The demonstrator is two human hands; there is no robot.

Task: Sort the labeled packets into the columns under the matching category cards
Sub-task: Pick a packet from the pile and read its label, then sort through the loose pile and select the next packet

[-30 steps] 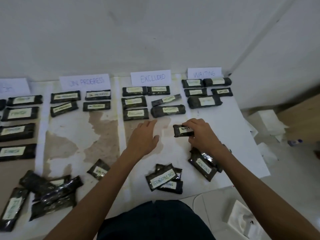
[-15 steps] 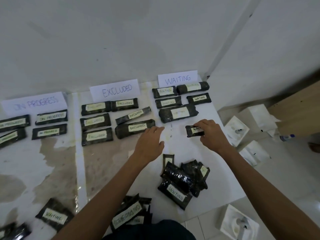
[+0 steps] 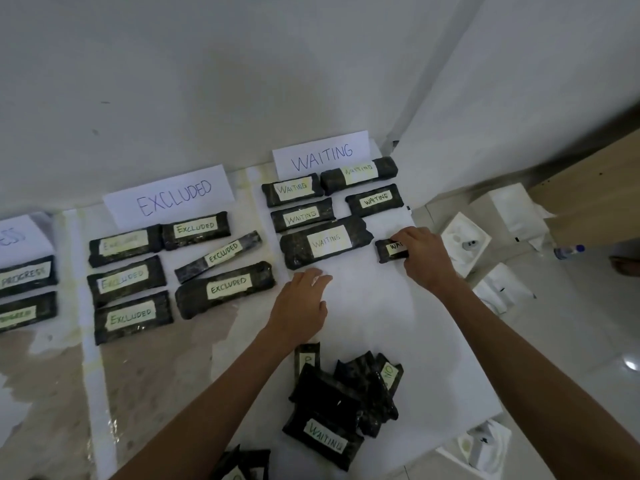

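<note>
My right hand (image 3: 424,258) grips a small black WAITING packet (image 3: 389,250) lying on the white sheet, right of the big WAITING packet (image 3: 323,241) in the column under the WAITING card (image 3: 320,154). My left hand (image 3: 300,304) rests flat on the sheet below that big packet, fingers apart, holding nothing. Several black packets lie in rows under the EXCLUDED card (image 3: 173,197). An unsorted pile of black packets (image 3: 346,400) lies near me, one labelled WAITING on top at the front.
The white wall stands right behind the cards. At the far left lie two packets of the progress column (image 3: 26,277). White boxes (image 3: 465,242) and a small bottle (image 3: 569,251) sit on the tiled floor off the sheet's right edge. More packets (image 3: 242,464) show at the bottom edge.
My right hand carried the small WAITING packet further up and right, into the WAITING column beside the big packet. The camera view swung right; my left hand stayed flat on the sheet.
</note>
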